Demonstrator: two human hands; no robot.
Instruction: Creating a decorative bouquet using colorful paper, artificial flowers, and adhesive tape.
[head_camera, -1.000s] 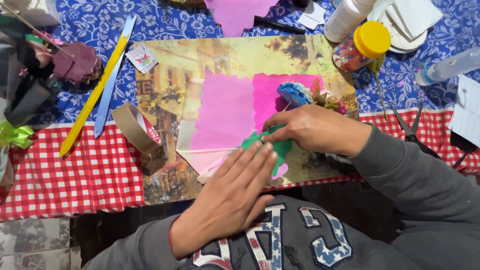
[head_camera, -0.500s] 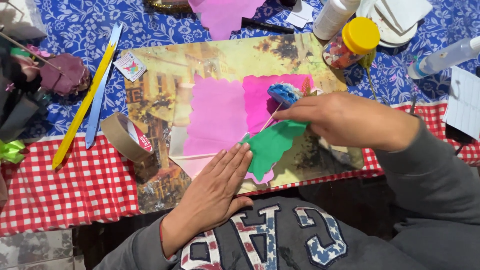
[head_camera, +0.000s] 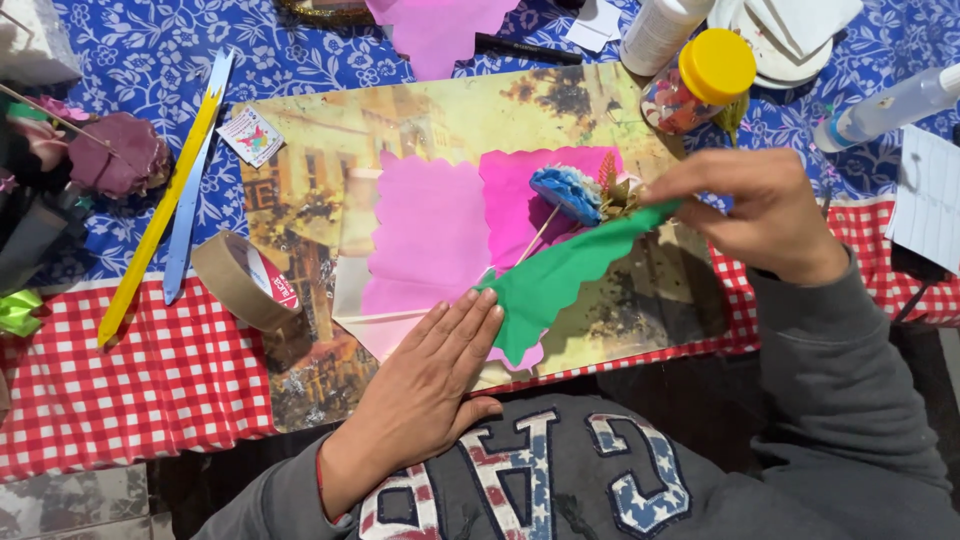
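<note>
Left hand (head_camera: 425, 385) lies flat, fingers together and open, low centre of the frame, fingertips pressing the near end of a green scallop-edged paper strip (head_camera: 560, 275). Right hand (head_camera: 755, 210), right of centre, pinches the strip's far end between thumb and fingers and lifts it up — the strip runs diagonally between the two hands. Under it lie pink scalloped paper sheets (head_camera: 430, 235) and a small blue flower on a thin stick (head_camera: 566, 192), just left of the right hand's fingertips. All of this rests on a large printed picture board of old buildings (head_camera: 330, 130). Left of the board: a roll of brown packing tape (head_camera: 240, 282) standing on edge, then a yellow strip (head_camera: 160, 220) and a light blue strip (head_camera: 195, 180) laid slanted. Upper right — a clear jar with yellow lid (head_camera: 700, 85). Red-checked tablecloth (head_camera: 130, 390) along the near edge.
</note>
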